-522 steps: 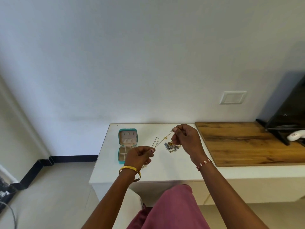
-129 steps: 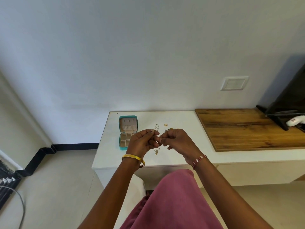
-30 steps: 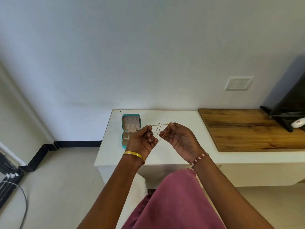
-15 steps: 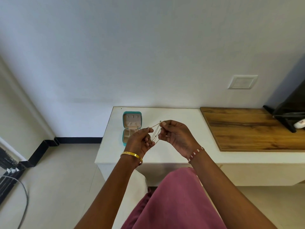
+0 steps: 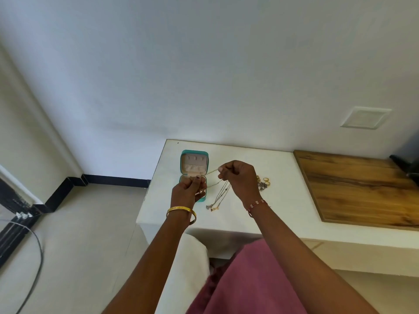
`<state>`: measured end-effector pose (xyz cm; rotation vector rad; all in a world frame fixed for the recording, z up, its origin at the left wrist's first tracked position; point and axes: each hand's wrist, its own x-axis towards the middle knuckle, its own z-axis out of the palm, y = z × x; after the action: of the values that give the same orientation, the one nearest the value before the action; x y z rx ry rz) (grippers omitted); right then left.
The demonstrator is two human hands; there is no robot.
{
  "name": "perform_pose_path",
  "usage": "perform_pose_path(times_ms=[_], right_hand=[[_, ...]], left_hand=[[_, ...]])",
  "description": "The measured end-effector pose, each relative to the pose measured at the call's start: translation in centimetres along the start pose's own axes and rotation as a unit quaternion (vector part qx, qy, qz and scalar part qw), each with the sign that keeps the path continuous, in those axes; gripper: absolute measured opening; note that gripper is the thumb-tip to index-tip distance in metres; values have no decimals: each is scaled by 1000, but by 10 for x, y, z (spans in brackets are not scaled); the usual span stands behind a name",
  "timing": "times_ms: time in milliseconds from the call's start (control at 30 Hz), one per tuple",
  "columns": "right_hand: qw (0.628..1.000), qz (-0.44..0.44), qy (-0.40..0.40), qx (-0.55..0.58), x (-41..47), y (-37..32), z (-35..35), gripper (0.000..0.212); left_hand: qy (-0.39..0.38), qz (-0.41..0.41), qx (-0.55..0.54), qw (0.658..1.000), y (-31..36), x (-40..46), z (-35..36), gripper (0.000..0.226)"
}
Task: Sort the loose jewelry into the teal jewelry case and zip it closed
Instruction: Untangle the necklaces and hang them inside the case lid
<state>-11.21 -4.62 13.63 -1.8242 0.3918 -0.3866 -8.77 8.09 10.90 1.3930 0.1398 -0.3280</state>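
Observation:
The teal jewelry case lies open on the white table, its beige lid facing up. My left hand hovers over the case's lower half and hides most of it, pinching one end of a thin gold chain. My right hand pinches the same chain just to the right of the case. Thin necklaces hang from my right hand, with their pendants lying on the table. A small pile of rings and other loose jewelry lies right of my right hand.
A wooden board covers the table's right side, with a dark object at its far end. A wall plate is set above it. A white cushion and my pink-clad lap are below the table's front edge. Cables lie on the floor at left.
Both hands have moved left toward the open case, still holding the chains. The necklaces now hang lower, and their pendants have come to rest on the table.

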Motion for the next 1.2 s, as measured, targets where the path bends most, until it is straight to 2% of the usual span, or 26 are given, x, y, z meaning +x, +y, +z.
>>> perform_pose_path(times_ms=[333,567,800,967,1200], right_hand=[[989,-48,35,-137,73,52,41,5],[955,-147,44,-254,125,93,60,8],[897,-313,55,-309,159,130,77,18],[847,-404,26,-345,170,139,80,26],[773,-478,-25,-416,179,139,71,9]], left_hand=[[67,-48,48,995,-20,81,2,18],[125,-84,50,987,-42,138,16,19],[151,-65,91,982,-62,172,22,17],[159,-54,122,978,-72,181,22,19],[171,-52,145,973,-74,185,24,20]])
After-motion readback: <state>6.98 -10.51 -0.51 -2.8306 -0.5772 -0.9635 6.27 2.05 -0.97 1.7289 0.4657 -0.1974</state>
